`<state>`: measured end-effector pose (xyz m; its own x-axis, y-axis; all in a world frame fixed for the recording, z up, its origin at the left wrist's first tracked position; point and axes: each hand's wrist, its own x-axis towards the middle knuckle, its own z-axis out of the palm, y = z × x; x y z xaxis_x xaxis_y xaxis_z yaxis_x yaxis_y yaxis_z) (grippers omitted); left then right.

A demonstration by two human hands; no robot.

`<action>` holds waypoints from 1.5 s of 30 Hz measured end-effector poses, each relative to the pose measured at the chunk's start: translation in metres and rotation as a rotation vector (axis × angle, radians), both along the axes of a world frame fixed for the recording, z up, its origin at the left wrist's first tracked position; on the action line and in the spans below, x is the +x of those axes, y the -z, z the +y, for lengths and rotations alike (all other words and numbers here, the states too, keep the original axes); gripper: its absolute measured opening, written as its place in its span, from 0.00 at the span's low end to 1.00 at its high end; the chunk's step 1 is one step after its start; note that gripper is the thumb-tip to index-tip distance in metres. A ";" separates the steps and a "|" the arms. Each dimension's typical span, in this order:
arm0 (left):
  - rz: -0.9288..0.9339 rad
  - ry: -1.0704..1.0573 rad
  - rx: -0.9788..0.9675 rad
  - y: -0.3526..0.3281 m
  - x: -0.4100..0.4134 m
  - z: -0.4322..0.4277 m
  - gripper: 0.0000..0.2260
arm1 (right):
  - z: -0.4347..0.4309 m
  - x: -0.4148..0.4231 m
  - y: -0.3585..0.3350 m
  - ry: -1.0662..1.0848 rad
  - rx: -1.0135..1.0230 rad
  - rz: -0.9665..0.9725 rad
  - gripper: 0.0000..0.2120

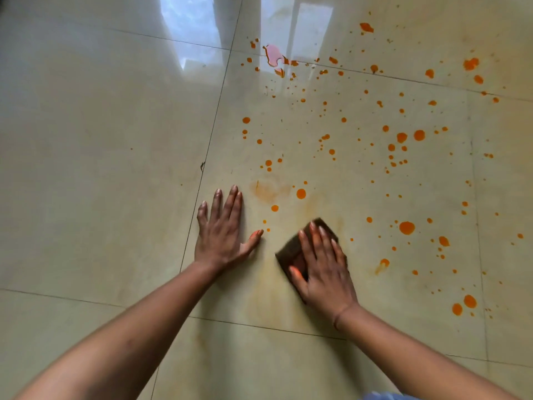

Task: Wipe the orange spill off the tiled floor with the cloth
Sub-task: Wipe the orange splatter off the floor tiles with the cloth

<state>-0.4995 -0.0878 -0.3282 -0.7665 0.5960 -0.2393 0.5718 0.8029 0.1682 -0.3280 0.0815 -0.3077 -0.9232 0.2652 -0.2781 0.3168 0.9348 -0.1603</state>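
Note:
Orange drops and splashes [406,228] are scattered over the glossy beige tiled floor [101,168], mostly ahead and to the right. A dark brown folded cloth [288,255] lies flat on the tile. My right hand [323,269] presses on it with straight fingers, covering most of it. My left hand [223,229] rests flat on the floor to the left of the cloth, fingers spread, its thumb tip stained orange. Faint orange smears [268,192] mark the tile around and in front of both hands.
A larger puddle [274,54] with a pale reflection sits far ahead on a grout line. Window light reflects off the tiles at the top. Dark grout lines [202,174] cross the floor. A bit of blue fabric [380,396] shows at the bottom edge.

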 end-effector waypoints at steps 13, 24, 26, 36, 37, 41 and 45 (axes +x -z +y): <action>-0.008 -0.044 0.022 -0.004 -0.003 0.000 0.30 | 0.019 -0.090 0.008 0.055 0.002 0.103 0.36; 0.041 -0.022 0.122 -0.006 -0.029 -0.014 0.25 | -0.011 -0.099 0.013 -0.080 -0.075 0.121 0.37; 0.051 -0.053 0.098 -0.009 -0.040 -0.026 0.26 | -0.021 -0.037 0.004 -0.293 -0.119 0.091 0.37; 0.060 -0.060 0.066 -0.005 -0.043 -0.034 0.24 | -0.043 -0.065 0.010 -0.390 -0.135 0.135 0.36; 0.051 -0.059 0.063 -0.006 -0.043 -0.033 0.24 | -0.033 -0.046 0.006 -0.493 -0.158 0.104 0.36; 0.059 -0.057 0.051 -0.005 -0.042 -0.033 0.24 | 0.029 -0.128 0.014 -0.261 -0.081 0.147 0.36; 0.068 -0.060 0.055 -0.002 -0.042 -0.032 0.24 | -0.002 -0.173 0.017 -0.007 -0.063 0.113 0.36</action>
